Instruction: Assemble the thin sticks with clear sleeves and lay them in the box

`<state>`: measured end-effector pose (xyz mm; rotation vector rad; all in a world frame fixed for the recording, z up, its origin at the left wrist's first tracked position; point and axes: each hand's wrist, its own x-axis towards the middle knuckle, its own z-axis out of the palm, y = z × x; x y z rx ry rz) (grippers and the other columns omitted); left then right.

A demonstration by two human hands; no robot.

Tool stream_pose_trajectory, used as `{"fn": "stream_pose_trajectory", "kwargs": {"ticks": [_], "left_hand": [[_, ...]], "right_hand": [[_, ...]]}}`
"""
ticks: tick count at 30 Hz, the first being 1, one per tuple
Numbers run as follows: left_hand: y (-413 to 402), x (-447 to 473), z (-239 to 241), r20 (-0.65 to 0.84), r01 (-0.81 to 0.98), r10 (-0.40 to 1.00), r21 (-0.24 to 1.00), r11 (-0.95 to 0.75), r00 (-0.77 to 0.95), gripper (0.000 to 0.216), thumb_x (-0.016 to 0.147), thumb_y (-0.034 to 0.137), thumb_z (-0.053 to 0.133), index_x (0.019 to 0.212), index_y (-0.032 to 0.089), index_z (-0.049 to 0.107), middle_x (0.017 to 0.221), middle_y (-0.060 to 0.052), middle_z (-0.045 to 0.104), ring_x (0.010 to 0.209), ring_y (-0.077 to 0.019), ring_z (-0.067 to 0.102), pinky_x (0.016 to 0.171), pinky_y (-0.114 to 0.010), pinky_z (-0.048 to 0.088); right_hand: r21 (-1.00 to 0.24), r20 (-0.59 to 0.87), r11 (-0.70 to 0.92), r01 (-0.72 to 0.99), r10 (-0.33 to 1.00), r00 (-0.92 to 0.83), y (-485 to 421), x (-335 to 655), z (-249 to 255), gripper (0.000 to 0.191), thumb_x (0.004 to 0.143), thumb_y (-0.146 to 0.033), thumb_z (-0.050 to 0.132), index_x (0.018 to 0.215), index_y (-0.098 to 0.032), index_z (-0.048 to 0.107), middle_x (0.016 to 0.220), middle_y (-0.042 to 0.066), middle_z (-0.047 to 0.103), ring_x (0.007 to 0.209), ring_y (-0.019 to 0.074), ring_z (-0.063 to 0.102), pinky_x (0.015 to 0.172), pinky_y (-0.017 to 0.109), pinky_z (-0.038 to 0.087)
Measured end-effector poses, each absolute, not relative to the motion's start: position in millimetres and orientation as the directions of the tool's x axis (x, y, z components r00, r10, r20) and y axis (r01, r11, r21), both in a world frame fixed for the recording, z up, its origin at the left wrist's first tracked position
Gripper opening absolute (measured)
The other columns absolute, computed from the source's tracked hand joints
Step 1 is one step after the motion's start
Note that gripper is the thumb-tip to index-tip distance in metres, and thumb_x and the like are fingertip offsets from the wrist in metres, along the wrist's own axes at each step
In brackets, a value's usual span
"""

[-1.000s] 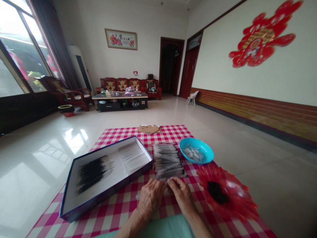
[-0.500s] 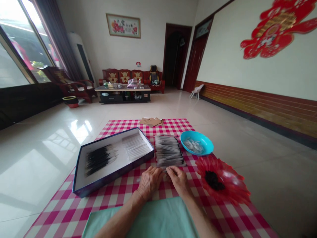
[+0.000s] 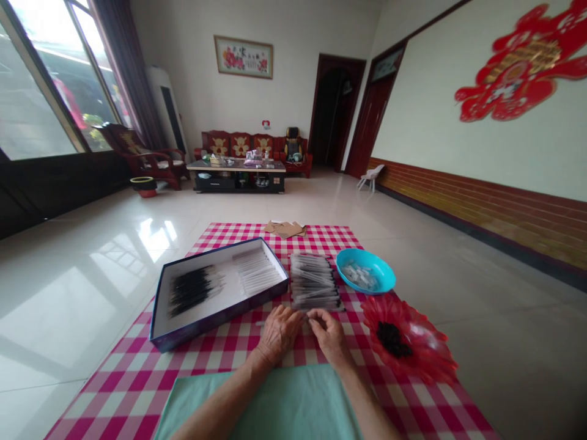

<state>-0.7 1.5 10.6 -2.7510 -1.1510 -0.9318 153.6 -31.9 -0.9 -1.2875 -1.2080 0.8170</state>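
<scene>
My left hand (image 3: 277,328) and my right hand (image 3: 328,328) rest close together on the red-and-white checked cloth (image 3: 215,373), fingers curled and pinched around a thin clear part between them that is too small to name. Just beyond the fingertips lies a stack of clear pen tubes (image 3: 313,286). To the left stands a shallow blue-edged box (image 3: 183,333) holding black pen parts (image 3: 192,288) and clear tubes (image 3: 257,273).
A blue bowl (image 3: 382,283) with small white pieces sits to the right of the stack. A red flower-shaped dish (image 3: 424,351) holds small dark pieces. A green cloth (image 3: 284,406) covers my lap. Brown cardboard bits (image 3: 285,228) lie at the far edge. Glossy tile floor surrounds the cloth.
The view has tilted and shifted, so the cloth and trays appear higher and further right. Both hands stay together at the stack's near edge, fingers still pinched.
</scene>
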Motion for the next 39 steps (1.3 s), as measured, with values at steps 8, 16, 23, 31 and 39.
{"fn": "stream_pose_trajectory", "kwargs": {"ticks": [8, 16, 23, 31, 39], "left_hand": [[1, -1, 10, 0.535, 0.663, 0.656, 0.218, -0.716, 0.533, 0.025, 0.092, 0.023, 0.038, 0.081, 0.020, 0.061, 0.071, -0.004, 0.056, 0.069, -0.0173, 0.048, 0.065, -0.029, 0.036], [2, -1, 8, 0.506, 0.632, 0.641, 0.220, -0.743, 0.577, 0.023, 0.092, 0.021, 0.037, 0.084, 0.020, 0.058, 0.073, -0.002, 0.057, 0.069, -0.0169, 0.047, 0.066, -0.029, 0.034], [3, 0, 4, 0.506, 0.642, 0.648, 0.217, -0.735, 0.570, 0.023, 0.092, 0.020, 0.037, 0.084, 0.020, 0.058, 0.072, -0.002, 0.057, 0.068, -0.0175, 0.047, 0.067, -0.030, 0.036], [3, 1, 5, 0.539, 0.614, 0.638, 0.256, -0.746, 0.550, 0.019, 0.092, 0.024, 0.039, 0.088, 0.019, 0.057, 0.073, -0.002, 0.057, 0.069, -0.0166, 0.051, 0.069, -0.029, 0.039], [3, -1, 4, 0.523, 0.612, 0.617, 0.211, -0.762, 0.588, 0.023, 0.093, 0.022, 0.037, 0.080, 0.019, 0.055, 0.072, -0.002, 0.057, 0.068, -0.0167, 0.049, 0.066, -0.029, 0.037]], "right_hand": [[-0.940, 0.242, 0.146, 0.310, 0.923, 0.298, -33, 149, 5, 0.030, 0.078, -0.045, 0.056, 0.084, -0.017, 0.068, 0.078, 0.008, 0.070, 0.074, 0.0217, 0.064, 0.069, 0.030, 0.049], [-0.930, 0.273, 0.196, 0.311, 0.936, 0.224, -34, 155, 2, 0.025, 0.078, -0.040, 0.057, 0.086, -0.018, 0.067, 0.077, 0.005, 0.071, 0.071, 0.0197, 0.065, 0.066, 0.027, 0.051], [-0.956, 0.237, 0.191, 0.222, 0.950, 0.205, -32, 157, -2, 0.034, 0.076, -0.041, 0.060, 0.101, -0.017, 0.062, 0.093, 0.010, 0.070, 0.080, 0.0218, 0.067, 0.069, 0.029, 0.053], [-0.916, 0.238, 0.139, 0.376, 0.944, 0.230, -34, 154, 2, 0.032, 0.081, -0.047, 0.054, 0.082, -0.018, 0.068, 0.061, 0.003, 0.066, 0.057, 0.0177, 0.061, 0.052, 0.023, 0.047], [-0.950, 0.224, 0.178, 0.255, 0.960, 0.166, -35, 159, -1, 0.025, 0.078, -0.041, 0.059, 0.085, -0.017, 0.066, 0.075, 0.005, 0.070, 0.067, 0.0191, 0.064, 0.058, 0.025, 0.051]]}}
